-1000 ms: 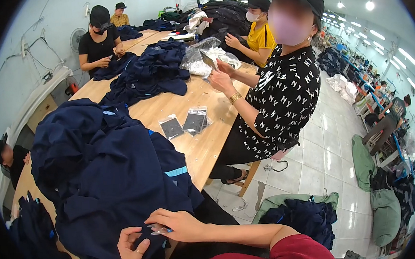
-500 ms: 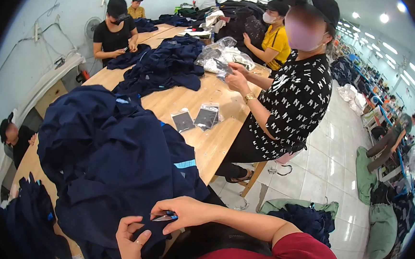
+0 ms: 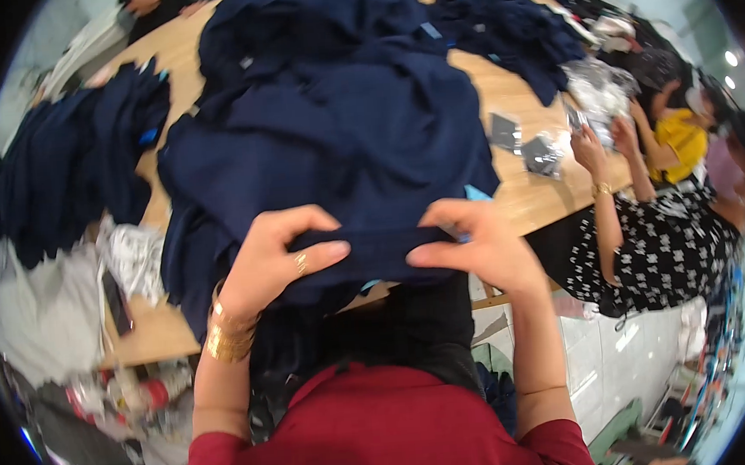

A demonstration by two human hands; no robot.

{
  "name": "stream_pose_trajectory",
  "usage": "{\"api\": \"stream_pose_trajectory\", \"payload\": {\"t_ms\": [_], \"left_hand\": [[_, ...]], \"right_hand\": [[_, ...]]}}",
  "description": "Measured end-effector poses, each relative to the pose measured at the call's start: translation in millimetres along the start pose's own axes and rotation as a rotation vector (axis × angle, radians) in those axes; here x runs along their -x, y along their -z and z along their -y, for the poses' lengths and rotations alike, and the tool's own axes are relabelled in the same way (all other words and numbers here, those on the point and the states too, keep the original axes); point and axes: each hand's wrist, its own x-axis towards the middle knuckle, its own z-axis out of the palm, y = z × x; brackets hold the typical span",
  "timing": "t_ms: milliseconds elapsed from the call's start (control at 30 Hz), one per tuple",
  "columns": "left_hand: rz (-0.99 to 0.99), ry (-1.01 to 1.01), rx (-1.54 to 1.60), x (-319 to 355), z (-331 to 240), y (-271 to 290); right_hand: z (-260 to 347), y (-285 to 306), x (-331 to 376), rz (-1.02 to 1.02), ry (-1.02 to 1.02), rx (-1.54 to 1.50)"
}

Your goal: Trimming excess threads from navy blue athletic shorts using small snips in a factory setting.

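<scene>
A folded edge of a navy garment (image 3: 378,251) is stretched between my hands, just in front of me at the near end of the table. My left hand (image 3: 279,261) grips its left side, thumb on top and fingers behind the cloth. The right side is pinched the same way by my right hand (image 3: 481,242). Any tool inside the right palm is hidden. Beyond the held edge, a large heap of navy garments (image 3: 321,115) covers the tabletop. A light blue patch (image 3: 477,193) shows beside my right hand.
More navy garments (image 3: 74,158) hang over the table's left side, near white cloth scraps (image 3: 132,258). Small clear packets (image 3: 543,157) lie on the wooden table (image 3: 530,204) at right. A co-worker in a patterned black shirt (image 3: 651,256) sits there, handling a packet.
The view has swung left and down. My hands have moved apart and now both hold the garment's edge. The small snips seen in my right hand no longer show.
</scene>
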Motion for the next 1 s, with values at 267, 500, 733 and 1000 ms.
{"api": "stream_pose_trajectory", "payload": {"t_ms": [267, 500, 733, 1000], "left_hand": [[0.078, 0.141, 0.271, 7.1, 19.6, 7.1], [0.021, 0.028, 0.215, 10.4, 16.8, 3.6], [-0.022, 0.001, 0.193, 9.5, 22.8, 4.2], [-0.607, -0.748, -0.487, 7.6, 40.3, -13.4]], "right_hand": [[27.4, -0.5, 0.5, -0.143, -0.144, -0.225], [24.6, 1.5, 4.1, -0.118, -0.169, -0.157], [17.9, -2.7, 7.2, -0.077, -0.112, 0.051], [-11.9, -25.1, 15.4, -0.608, 0.726, 0.661]]}}
